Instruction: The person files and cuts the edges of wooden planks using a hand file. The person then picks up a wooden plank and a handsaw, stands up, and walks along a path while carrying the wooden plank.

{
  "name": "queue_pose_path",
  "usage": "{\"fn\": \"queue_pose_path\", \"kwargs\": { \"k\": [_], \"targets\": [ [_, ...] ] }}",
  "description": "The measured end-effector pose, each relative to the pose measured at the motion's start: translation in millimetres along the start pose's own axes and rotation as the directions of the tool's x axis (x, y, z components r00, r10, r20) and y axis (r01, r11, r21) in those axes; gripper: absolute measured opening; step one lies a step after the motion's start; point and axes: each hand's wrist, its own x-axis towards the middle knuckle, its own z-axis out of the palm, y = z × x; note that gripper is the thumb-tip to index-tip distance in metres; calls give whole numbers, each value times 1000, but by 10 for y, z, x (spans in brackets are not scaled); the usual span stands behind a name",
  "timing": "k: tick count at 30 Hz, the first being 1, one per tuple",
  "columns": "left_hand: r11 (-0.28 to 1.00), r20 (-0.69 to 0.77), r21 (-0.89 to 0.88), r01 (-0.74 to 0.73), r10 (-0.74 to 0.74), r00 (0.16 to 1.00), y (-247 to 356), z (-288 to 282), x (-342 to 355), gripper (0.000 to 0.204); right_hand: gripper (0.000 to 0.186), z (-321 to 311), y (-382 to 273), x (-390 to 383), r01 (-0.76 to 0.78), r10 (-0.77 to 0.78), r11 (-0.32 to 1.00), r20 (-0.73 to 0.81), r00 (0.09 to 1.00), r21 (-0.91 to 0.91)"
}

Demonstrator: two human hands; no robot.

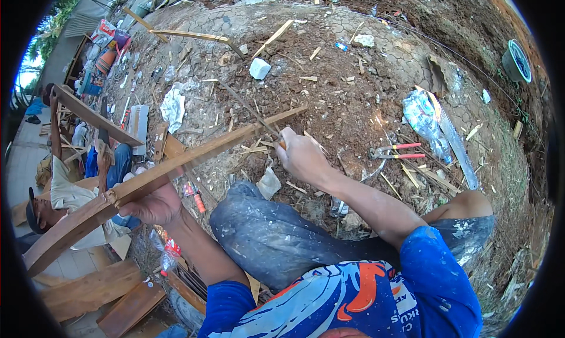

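My left hand (154,201) grips a long wooden batten (176,164) from below; it runs diagonally from the lower left up to the centre. My right hand (301,152) is closed on the orange handle of a long, thin-bladed tool (241,102), whose blade crosses the batten near its far end. On the ground to the right lie red-handled pincers (400,152), a handsaw (456,150) and a crumpled plastic water bottle (426,126).
A co-worker (76,191) sits at the left holding a board (94,113). Planks (88,288) lie at the lower left. Wood scraps, a white block (259,68) and stakes with crosspieces (188,34) are ahead on cracked earth. A bucket (517,61) is far right.
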Motion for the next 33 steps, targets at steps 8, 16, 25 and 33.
{"fn": "queue_pose_path", "kwargs": {
  "k": [8,16,25,33],
  "targets": [
    [999,132,-34,24,-19,991,153,-78,-120,45,24,-1,9,57,-50,51,999,35,998,-18],
    [998,40,-68,3,0,999,114,-103,-59,44,23,77,106,89,-56,55,998,57,997,8],
    [994,43,-89,-64,68,997,163,-149,-217,55,21,62,-108,57,-58,58,998,36,998,19],
    [988,-172,97,-120,136,976,32,-151,-286,57,23,10,297,200,-148,151,983,19,988,-107]
  ]
}}
